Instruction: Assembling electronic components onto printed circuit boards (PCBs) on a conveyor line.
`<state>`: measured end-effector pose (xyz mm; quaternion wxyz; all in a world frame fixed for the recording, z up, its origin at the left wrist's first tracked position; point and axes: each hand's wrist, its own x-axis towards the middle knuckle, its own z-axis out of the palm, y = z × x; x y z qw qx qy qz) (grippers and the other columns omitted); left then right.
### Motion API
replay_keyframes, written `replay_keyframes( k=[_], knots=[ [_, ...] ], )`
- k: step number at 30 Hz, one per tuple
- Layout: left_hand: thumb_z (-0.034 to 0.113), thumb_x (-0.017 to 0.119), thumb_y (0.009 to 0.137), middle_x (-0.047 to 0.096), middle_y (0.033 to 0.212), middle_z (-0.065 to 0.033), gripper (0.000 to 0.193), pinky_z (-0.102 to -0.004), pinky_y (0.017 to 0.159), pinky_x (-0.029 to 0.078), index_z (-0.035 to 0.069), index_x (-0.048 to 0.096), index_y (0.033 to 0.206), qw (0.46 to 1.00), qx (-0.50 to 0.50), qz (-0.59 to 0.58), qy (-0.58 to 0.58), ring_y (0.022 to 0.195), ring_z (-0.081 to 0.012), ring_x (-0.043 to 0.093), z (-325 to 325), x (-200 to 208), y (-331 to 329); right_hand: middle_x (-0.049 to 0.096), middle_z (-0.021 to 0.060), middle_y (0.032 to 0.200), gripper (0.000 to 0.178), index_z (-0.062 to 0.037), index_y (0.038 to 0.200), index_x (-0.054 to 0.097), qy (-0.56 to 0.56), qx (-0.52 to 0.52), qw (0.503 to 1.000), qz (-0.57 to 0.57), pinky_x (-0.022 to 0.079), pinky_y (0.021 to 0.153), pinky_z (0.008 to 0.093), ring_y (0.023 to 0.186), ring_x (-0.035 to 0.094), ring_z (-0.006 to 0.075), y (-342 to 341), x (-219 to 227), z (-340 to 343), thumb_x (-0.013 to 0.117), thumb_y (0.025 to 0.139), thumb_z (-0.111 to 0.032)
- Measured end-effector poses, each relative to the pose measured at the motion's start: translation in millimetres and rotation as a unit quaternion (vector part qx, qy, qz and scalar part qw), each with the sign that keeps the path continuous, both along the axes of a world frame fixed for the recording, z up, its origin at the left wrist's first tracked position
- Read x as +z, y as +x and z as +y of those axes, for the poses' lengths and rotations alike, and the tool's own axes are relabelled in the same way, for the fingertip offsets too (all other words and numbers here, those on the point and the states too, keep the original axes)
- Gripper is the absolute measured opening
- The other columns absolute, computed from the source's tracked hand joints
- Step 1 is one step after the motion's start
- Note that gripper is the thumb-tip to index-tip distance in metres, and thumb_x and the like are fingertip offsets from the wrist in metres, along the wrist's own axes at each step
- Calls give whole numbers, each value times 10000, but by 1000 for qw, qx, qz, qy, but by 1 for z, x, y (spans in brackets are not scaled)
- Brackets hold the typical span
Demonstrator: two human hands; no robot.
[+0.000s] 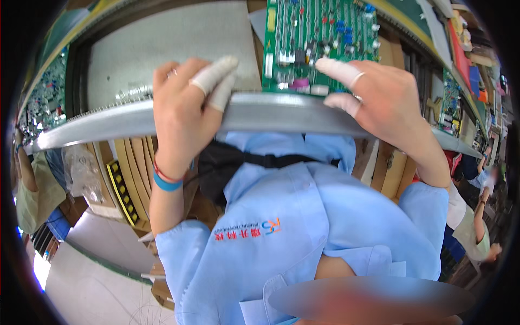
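My left hand (pixel 187 105) rests over the grey metal rail (pixel 287 114) at the bench's front edge. White finger cots cover its thumb and index finger, which stretch side by side; no object shows in it. At the right, my right hand (pixel 387 100) wears white cots on thumb and index finger too. Those two fingers are apart: the index fingertip lies at the small parts on a green circuit board (pixel 319 49), the thumb by the rail. The board carries blue, red, black and purple components. Both hands appear open.
A pale metal plate (pixel 173 49) lies left of the board. More circuit boards sit along the line at far left (pixel 49 97) and far right (pixel 450 100). Cardboard dividers (pixel 138 168) stand under the rail. Other people work at both sides, a person's arm (pixel 479 219) at the right.
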<state>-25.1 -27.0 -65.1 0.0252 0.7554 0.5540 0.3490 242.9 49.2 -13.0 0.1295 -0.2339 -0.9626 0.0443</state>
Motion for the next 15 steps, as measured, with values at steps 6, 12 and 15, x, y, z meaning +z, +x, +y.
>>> replay_keyframes(
  k=[6, 12, 15],
  knots=[
    [50, 725, 750, 632, 794, -65, 253, -372, 808, 428, 65, 709, 1002, 999, -16, -35, -25, 741, -224, 606, 4, 11, 5, 669, 150, 967, 186, -26, 1045, 642, 209, -139, 959, 134, 509, 783, 377, 931, 648, 301, -13, 75, 173, 597, 879, -94],
    [60, 716, 761, 640, 812, -53, 249, -370, 802, 425, 67, 704, 1010, 997, 1, -46, -59, 741, -219, 608, 0, 12, 3, 673, 187, 1035, 346, -18, 1053, 651, 77, -310, 948, -3, 510, 793, 454, 918, 645, 354, -36, 86, 390, 626, 845, -292],
    [60, 712, 767, 637, 812, -51, 253, -367, 800, 423, 63, 700, 1020, 996, 2, -57, -74, 729, -224, 598, -2, 15, 1, 687, 182, 990, 480, 13, 1042, 662, -117, -434, 878, -163, 526, 764, 472, 847, 659, 339, -59, 90, 407, 662, 818, -411]
  ],
)
